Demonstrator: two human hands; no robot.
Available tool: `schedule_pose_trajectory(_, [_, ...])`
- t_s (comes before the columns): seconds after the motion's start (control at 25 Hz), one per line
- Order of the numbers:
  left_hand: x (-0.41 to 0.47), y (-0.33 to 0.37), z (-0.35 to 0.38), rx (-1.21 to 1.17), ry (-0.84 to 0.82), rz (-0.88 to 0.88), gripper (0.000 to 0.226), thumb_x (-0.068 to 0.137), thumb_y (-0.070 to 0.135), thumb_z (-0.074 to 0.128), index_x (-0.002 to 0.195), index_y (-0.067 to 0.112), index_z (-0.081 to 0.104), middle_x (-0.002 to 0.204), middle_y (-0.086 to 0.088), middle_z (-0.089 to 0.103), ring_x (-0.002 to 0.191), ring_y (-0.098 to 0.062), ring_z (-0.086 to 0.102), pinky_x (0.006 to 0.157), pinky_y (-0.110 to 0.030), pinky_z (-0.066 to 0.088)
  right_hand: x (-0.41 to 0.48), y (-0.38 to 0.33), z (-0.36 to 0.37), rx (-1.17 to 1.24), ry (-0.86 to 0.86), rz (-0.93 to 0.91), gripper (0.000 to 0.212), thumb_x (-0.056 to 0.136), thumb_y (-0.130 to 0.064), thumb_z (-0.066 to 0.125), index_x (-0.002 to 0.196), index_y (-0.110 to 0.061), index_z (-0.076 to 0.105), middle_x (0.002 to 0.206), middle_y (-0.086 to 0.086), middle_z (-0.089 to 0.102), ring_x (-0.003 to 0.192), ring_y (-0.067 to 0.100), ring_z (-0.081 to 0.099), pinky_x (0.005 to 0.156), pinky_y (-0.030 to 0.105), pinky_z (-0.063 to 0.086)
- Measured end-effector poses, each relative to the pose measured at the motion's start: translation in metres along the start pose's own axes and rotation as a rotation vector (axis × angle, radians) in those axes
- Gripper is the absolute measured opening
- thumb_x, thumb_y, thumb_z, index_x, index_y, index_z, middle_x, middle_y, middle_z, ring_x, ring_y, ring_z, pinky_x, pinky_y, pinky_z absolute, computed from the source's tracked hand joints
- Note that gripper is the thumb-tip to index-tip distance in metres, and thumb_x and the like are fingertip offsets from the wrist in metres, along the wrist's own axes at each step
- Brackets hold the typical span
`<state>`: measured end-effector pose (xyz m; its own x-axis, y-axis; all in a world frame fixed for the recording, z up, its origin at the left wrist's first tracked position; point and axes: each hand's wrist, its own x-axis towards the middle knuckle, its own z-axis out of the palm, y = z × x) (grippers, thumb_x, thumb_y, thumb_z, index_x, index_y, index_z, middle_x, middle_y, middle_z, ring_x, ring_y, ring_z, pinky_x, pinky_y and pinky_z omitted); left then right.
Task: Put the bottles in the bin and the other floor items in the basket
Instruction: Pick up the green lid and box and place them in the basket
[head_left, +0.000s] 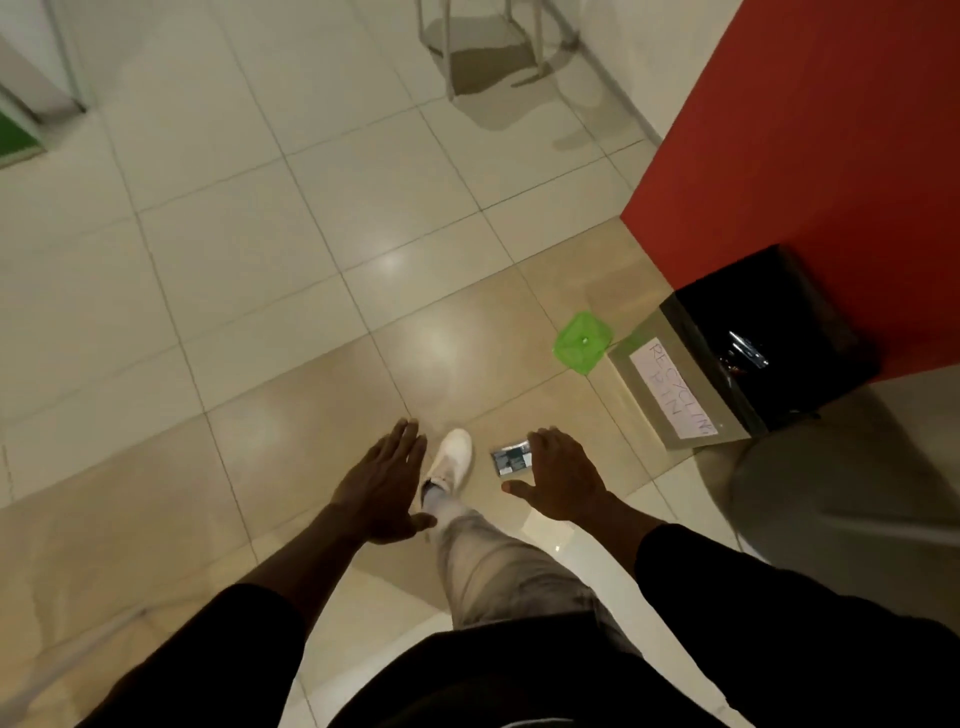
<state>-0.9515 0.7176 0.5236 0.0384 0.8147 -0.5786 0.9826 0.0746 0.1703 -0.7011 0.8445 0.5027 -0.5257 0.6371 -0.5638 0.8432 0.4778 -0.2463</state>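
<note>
A steel bin (675, 384) with a black liner and a paper label reading "RECYCLING BIN" stands on the floor at the right, against a red wall. Something shiny lies inside it. A green square lid (582, 342) lies flat on the tiles just left of the bin. A small dark and white flat packet (510, 459) lies on the floor in front of my right foot area. My right hand (558, 480) hovers over the packet's right edge with fingers spread, holding nothing. My left hand (384, 483) is stretched out flat beside my white shoe, empty.
My white shoe (451, 460) and grey trouser leg step forward between the hands. A red wall block (805, 156) rises at the right. Chair legs (483, 52) stand at the top. A pale rounded object (841, 493) sits at the lower right. Beige tiled floor stretches left.
</note>
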Motion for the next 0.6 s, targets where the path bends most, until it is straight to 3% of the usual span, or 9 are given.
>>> schedule_pose_trajectory(0.32, [0.152, -0.092, -0.149, 0.330, -0.118, 0.301, 0.122, 0.088, 0.076, 0.058, 0.165, 0.001, 0.001, 0.173, -0.020, -0.014, 0.161, -0.033, -0.013, 0.132, -0.046, 0.010, 0.095, -0.003, -0.060, 0.312, 0.094, 0.340, 0.088, 0.092, -0.066, 0.058, 0.147, 0.001, 0.038, 0.148, 0.020, 0.048, 0.139, 0.035, 0.042, 0.118, 0.042, 0.032])
schedule_pose_trajectory(0.6, [0.259, -0.086, -0.221, 0.422, -0.215, 0.553, 0.122, 0.088, 0.075, 0.057, 0.165, 0.000, -0.002, 0.173, -0.019, -0.017, 0.161, -0.031, -0.017, 0.130, -0.044, 0.009, 0.127, -0.009, -0.080, 0.535, 0.195, 0.641, 0.092, 0.092, -0.068, 0.056, 0.151, -0.002, 0.034, 0.147, 0.016, 0.048, 0.138, 0.032, 0.043, 0.118, 0.042, 0.033])
